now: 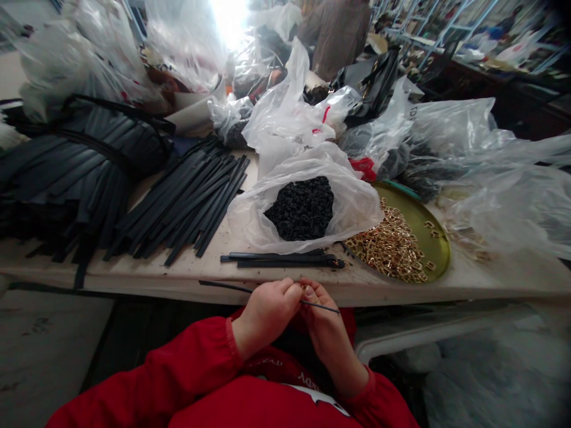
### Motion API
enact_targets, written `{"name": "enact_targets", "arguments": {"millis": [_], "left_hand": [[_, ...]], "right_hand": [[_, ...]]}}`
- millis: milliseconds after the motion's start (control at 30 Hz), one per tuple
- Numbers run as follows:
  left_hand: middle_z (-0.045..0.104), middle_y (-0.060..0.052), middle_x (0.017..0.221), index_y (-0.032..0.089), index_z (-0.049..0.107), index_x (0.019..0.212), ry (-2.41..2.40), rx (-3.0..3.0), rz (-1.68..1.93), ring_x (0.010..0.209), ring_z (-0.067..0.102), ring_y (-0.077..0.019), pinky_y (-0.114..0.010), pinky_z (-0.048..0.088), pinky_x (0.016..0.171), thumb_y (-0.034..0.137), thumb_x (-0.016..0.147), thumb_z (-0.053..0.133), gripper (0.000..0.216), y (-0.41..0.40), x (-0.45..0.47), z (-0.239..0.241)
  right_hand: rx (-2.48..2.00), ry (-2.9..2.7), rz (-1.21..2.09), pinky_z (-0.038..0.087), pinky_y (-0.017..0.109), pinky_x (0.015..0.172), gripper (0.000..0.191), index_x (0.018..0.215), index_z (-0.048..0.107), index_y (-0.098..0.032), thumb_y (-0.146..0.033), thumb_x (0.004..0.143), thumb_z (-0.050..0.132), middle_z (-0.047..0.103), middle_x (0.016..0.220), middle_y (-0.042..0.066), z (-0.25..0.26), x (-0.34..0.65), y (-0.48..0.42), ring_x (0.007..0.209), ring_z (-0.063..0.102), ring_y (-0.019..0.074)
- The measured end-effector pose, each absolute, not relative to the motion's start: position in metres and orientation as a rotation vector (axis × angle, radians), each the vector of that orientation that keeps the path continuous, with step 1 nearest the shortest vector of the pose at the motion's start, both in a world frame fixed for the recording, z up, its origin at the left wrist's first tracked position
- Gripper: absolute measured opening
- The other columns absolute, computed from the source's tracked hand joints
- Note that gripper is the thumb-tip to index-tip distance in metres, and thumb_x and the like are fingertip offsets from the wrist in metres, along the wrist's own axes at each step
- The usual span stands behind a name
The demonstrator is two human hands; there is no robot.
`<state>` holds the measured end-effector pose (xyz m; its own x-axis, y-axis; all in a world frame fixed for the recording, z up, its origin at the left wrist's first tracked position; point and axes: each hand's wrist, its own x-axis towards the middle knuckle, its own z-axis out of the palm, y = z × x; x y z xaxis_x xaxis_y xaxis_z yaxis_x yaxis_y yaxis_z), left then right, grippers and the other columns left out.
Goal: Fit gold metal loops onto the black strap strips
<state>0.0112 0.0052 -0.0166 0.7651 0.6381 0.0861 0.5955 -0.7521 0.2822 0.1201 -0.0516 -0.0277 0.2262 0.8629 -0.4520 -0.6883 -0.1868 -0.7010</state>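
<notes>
Both of my hands meet just in front of the table's near edge, around a thin black strap (227, 286). My left hand (273, 306) is closed on the strap, which sticks out to its left. My right hand (322, 309) pinches close beside it, with the strap's other end passing under the fingers to the right. A small gold-coloured bit shows between the fingertips, probably a buckle; its shape is mostly hidden. Beyond the hands lie a few black straps (281, 260) in a neat row, with gold metal at their right end.
Black loops (300, 208) fill an open plastic bag (250, 220). Gold buckles (392, 244) are heaped on a round tray (439, 255) at the right. Loose black straps (178, 202) and a tied bundle (80, 172) lie left. Plastic bags (285, 119) crowd the back.
</notes>
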Motion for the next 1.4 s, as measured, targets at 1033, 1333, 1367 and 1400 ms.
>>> {"name": "enact_targets", "arguments": {"millis": [1033, 1333, 1367, 1400], "left_hand": [[0.06, -0.002, 0.072, 0.018, 0.053, 0.073, 1.04, 2.057, 0.166, 0.064, 0.053, -0.0141, -0.023, 0.033, 0.056, 0.025, 0.087, 0.034, 0.024, 0.007, -0.004, -0.001], [0.057, 0.0, 0.062, 0.018, 0.051, 0.065, 1.081, 2.056, 0.162, 0.055, 0.049, -0.012, -0.023, 0.027, 0.05, 0.022, 0.085, 0.036, 0.025, 0.002, -0.006, 0.005], [0.057, 0.0, 0.062, 0.018, 0.051, 0.065, 1.089, 2.053, 0.172, 0.054, 0.049, -0.0118, -0.023, 0.027, 0.05, 0.021, 0.085, 0.036, 0.025, 0.001, -0.006, 0.005], [0.057, 0.0, 0.062, 0.017, 0.051, 0.064, 1.095, 2.047, 0.179, 0.054, 0.048, -0.0116, -0.023, 0.026, 0.05, 0.021, 0.084, 0.036, 0.025, 0.0, -0.005, 0.005]], "right_hand": [[-0.911, 0.046, 1.4, 0.046, 0.031, 0.084, 0.017, 0.088, 0.063, -0.025, -0.027, 0.071, 0.065, 0.071, 0.089, -0.002, -0.024, 0.128, -0.047, 0.087, 0.064, 0.0134], [-0.962, 0.069, 1.337, 0.047, 0.029, 0.081, 0.019, 0.087, 0.062, -0.023, -0.029, 0.069, 0.066, 0.071, 0.086, 0.0, -0.022, 0.123, -0.05, 0.085, 0.064, 0.0136], [-0.964, 0.074, 1.328, 0.048, 0.03, 0.081, 0.02, 0.087, 0.062, -0.023, -0.029, 0.069, 0.066, 0.071, 0.085, 0.0, -0.022, 0.122, -0.05, 0.084, 0.064, 0.0138], [-0.965, 0.077, 1.316, 0.048, 0.03, 0.081, 0.02, 0.087, 0.062, -0.023, -0.029, 0.068, 0.067, 0.071, 0.085, 0.0, -0.022, 0.121, -0.051, 0.084, 0.064, 0.0138]]}}
